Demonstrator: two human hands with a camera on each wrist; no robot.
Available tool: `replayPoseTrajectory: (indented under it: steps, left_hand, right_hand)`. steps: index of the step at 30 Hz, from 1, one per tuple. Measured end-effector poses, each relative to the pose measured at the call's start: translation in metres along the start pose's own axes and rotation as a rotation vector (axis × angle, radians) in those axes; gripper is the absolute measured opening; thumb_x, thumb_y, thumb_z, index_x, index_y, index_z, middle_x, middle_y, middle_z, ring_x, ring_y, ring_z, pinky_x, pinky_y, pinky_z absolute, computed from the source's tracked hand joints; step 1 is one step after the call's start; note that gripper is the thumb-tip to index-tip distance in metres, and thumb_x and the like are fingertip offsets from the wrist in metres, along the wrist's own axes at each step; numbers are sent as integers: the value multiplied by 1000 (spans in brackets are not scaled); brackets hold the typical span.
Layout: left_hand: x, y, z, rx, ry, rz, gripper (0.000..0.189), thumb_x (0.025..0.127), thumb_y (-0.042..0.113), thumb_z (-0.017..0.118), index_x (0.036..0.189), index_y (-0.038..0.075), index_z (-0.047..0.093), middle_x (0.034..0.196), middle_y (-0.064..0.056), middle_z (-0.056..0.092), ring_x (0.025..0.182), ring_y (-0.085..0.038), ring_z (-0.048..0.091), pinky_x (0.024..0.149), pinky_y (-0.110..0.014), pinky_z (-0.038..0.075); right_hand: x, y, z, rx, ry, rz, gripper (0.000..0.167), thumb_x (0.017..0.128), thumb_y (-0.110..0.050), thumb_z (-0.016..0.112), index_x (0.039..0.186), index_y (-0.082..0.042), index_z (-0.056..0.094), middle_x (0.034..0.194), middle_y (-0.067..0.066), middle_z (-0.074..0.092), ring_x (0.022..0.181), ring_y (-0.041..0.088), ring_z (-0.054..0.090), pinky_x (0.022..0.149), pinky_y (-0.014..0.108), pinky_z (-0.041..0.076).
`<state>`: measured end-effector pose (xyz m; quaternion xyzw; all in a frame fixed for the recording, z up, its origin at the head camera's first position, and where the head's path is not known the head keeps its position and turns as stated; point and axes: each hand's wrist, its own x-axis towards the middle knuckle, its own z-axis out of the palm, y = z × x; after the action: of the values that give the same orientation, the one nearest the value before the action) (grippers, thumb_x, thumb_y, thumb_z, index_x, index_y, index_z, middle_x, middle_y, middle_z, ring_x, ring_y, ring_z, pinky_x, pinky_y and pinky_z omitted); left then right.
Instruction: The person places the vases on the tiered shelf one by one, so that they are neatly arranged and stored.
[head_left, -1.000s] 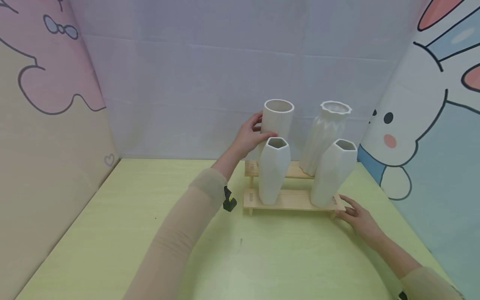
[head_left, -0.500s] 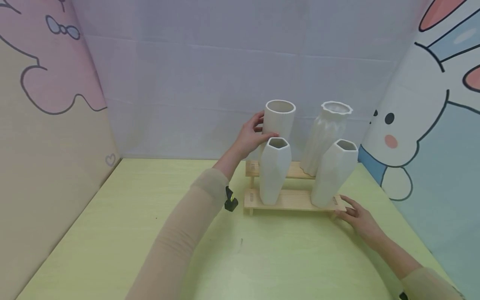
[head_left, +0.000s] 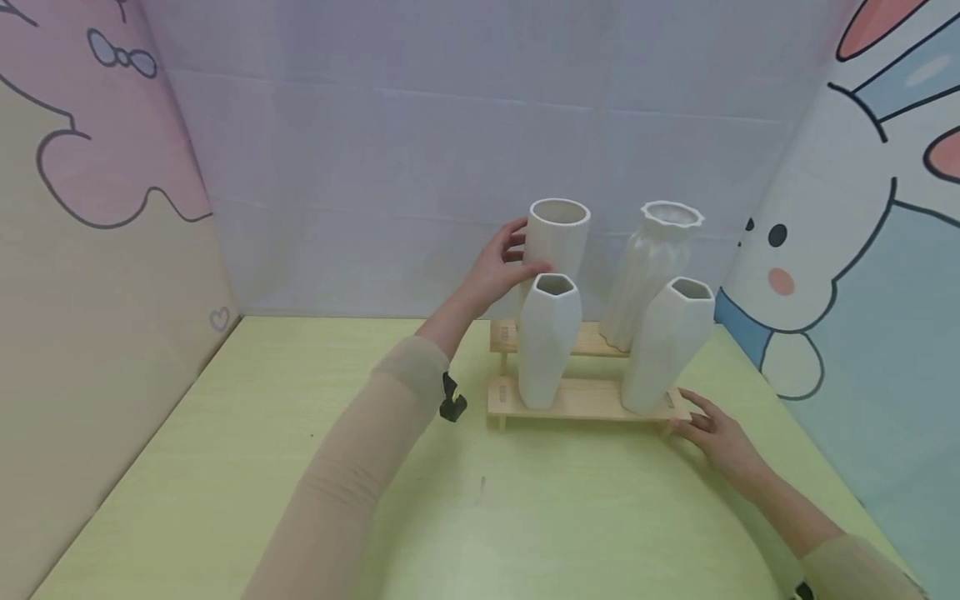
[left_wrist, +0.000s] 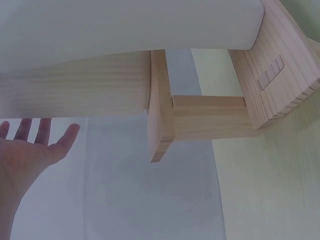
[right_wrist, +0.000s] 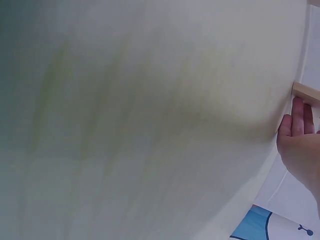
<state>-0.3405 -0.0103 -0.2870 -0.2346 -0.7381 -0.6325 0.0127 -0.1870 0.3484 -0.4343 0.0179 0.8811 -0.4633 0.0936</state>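
Note:
Four-footed pale wood forms a two-tier display stand [head_left: 581, 398] on the table, bearing several white vases. My left hand [head_left: 498, 268] is at the tall cylindrical vase [head_left: 558, 242] on the left of the back tier. In the left wrist view its fingers [left_wrist: 44, 131] are extended, their tips right at the vase's edge, thumb apart. My right hand [head_left: 720, 442] holds the front tier's right end between thumb and fingers. Two faceted vases stand in front, one left [head_left: 550, 342], one right [head_left: 667, 346] and leaning in view. Behind stands a ruffled-rim vase [head_left: 648, 258].
The stand sits on a pale yellow-green table [head_left: 300, 483], towards its back right. A plain pale cloth backdrop [head_left: 360, 183] rises behind, close to the back tier. Cartoon-printed panels enclose the left and right, including a rabbit panel [head_left: 862, 275].
The left forearm has shifted slightly left, while its hand stays at the cylindrical vase. The right hand, stand and vases keep their places.

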Motion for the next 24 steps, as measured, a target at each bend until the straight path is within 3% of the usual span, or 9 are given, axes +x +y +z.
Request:
replayPoseTrajectory:
  steps: [4, 8, 15, 18, 21, 22, 24]
  left_hand:
    - [-4, 6, -12, 4, -4, -9, 73, 84, 25, 72, 145, 23, 34, 139, -5, 47, 122, -23, 50, 100, -42, 44]
    - [-10, 16, -25, 59, -8, -14, 72, 85, 31, 70, 146, 23, 32, 140, -2, 47, 124, -20, 48, 101, -41, 43]
    - [-30, 39, -47, 209, 17, -4, 72, 84, 44, 68, 145, 29, 33, 142, 3, 45, 129, -17, 44, 100, -40, 43]
    - [-40, 49, -58, 270, 28, 7, 71, 84, 46, 68, 144, 32, 34, 142, 5, 45, 129, -14, 43, 101, -40, 42]
    - [-52, 56, -69, 327, 43, 27, 69, 85, 48, 66, 144, 32, 34, 143, 6, 44, 130, -13, 42, 104, -40, 39]
    - [-56, 57, -72, 346, 46, 33, 68, 86, 48, 64, 144, 31, 34, 144, 6, 43, 131, -13, 41, 105, -40, 37]
    - [-66, 59, -78, 387, 59, 49, 67, 87, 49, 62, 144, 30, 34, 144, 6, 43, 131, -13, 40, 107, -40, 35]
  right_hand:
    - [1, -1, -1, -49, -2, -15, 79, 94, -45, 52, 151, -9, 13, 140, 33, 37, 129, 47, 38, 99, 61, 35]
    - [3, -3, -7, -54, -24, -30, 76, 94, -43, 53, 150, -7, 16, 138, 32, 41, 124, 43, 46, 95, 48, 45]
    - [4, -21, -29, -11, -102, -35, 74, 98, -37, 48, 148, 5, 12, 144, 36, 27, 125, 42, 44, 92, 39, 50]
    - [0, -35, -43, 14, -77, -63, 74, 99, -38, 45, 147, 6, 10, 146, 35, 25, 118, 14, 53, 91, 28, 50]
    - [-6, -54, -55, -11, -15, -104, 73, 99, -40, 44, 149, 3, 12, 146, 33, 26, 101, -15, 46, 84, 15, 49]
    - [-9, -60, -58, -15, 13, -120, 73, 99, -41, 43, 149, 2, 12, 147, 32, 26, 96, -21, 41, 81, 10, 47]
    - [-14, -73, -63, -39, 83, -167, 70, 99, -39, 44, 149, 1, 15, 147, 25, 32, 96, -21, 41, 80, 7, 45]
